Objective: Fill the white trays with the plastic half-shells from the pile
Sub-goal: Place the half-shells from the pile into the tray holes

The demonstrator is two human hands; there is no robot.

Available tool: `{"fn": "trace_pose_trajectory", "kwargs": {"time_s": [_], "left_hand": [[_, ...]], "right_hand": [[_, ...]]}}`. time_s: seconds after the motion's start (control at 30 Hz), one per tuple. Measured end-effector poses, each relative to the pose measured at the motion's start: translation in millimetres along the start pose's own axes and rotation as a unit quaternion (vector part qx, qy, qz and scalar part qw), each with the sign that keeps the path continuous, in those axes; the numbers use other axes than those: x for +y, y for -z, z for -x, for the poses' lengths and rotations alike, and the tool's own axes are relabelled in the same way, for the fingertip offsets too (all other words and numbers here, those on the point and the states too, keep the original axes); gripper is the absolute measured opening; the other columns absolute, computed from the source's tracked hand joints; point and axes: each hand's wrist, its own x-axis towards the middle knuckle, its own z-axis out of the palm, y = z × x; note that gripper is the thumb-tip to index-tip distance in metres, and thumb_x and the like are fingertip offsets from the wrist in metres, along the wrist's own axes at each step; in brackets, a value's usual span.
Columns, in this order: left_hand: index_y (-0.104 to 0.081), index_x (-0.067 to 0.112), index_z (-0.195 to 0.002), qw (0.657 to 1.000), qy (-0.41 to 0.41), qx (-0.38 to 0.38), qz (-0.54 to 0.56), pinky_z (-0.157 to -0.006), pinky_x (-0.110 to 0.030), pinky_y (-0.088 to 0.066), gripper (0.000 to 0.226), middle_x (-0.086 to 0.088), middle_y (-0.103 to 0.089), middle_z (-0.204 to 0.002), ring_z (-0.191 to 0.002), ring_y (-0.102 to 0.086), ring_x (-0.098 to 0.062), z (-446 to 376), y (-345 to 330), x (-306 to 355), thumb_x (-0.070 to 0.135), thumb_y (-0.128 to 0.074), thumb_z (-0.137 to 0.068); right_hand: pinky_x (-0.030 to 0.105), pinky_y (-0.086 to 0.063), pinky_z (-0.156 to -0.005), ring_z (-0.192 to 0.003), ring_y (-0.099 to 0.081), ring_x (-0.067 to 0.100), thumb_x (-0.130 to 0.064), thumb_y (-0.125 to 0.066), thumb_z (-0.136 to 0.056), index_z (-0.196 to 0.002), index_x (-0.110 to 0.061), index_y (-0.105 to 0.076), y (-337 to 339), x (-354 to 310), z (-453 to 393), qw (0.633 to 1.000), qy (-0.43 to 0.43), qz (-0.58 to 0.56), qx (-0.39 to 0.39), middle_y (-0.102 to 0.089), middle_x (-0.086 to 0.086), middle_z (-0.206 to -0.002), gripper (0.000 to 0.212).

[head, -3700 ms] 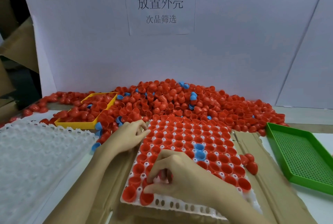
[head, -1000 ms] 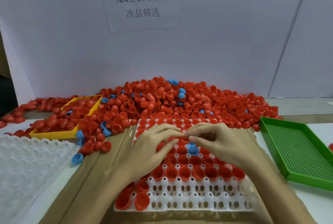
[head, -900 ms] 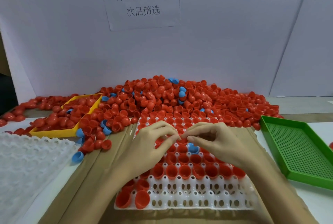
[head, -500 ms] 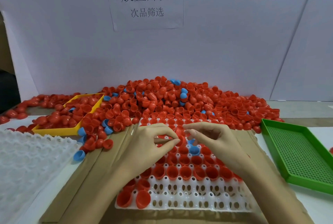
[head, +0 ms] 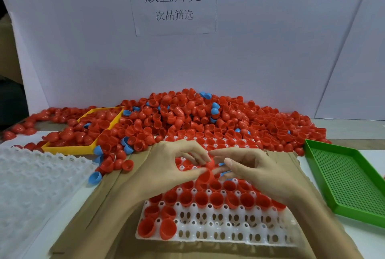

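both hands meet over the middle of the white tray (head: 218, 235), which lies on flattened cardboard (head: 100, 213) on the counter (head: 373, 154). the left hand (head: 166, 167) pinches a red half-shell (head: 210, 164) between thumb and fingertips, just above the tray's filled rows. the right hand (head: 256, 169) reaches in from the other side with its fingers loosely extended, the tips touching or nearly touching that same shell (whether it actually grips it cannot be told). a second red shell (head: 205, 177) sits right beneath the pinched one, at the tip of the left thumb.

the tray's far and middle rows hold red shells, open side up; the nearest rows are mostly bare sockets, with a few red shells at the near left corner. behind the tray, the pile of half-shells (head: 198, 117) spreads against the white backboard (head: 270, 50), mostly red with a few blue ones mixed in. a yellow tray (head: 68, 148) at the left holds more red shells, a stack of clear empty trays (head: 31, 186) lies at the near left, and a green perforated tray (head: 350, 181) sits at the right. a paper sign (head: 173, 2) with printed characters hangs on the backboard.
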Motion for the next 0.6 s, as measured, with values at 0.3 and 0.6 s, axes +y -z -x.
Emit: {"fn": "trace_pose_trajectory", "kwargs": {"time_s": [0.3,0.6], "left_hand": [[-0.074,0.029,-0.1,0.998,0.014,0.061,-0.004,-0.079,-0.029,-0.059,0.016,0.013,-0.068,-0.108,-0.094,-0.07,-0.017,-2,-11,0,0.014,-0.074,-0.094],[-0.081,0.024,-0.09,0.978,0.187,-0.014,0.089,-0.077,-0.029,-0.063,0.008,0.007,-0.079,-0.084,-0.077,-0.076,-0.01,-1,-5,4,0.024,-0.086,-0.084]], "right_hand": [[0.031,-0.059,-0.097,-0.112,-0.072,0.016,-0.021,-0.087,-0.085,-0.11,-0.026,-0.077,-10,5,-5,0.994,0.04,0.023,0.101,-0.076,-0.002,-0.116,0.028],[0.033,-0.06,-0.092,-0.1,-0.072,0.025,-0.011,-0.09,-0.081,-0.126,-0.026,-0.069,-27,2,-6,0.995,0.084,0.052,0.029,-0.068,0.006,-0.103,0.051]]}}
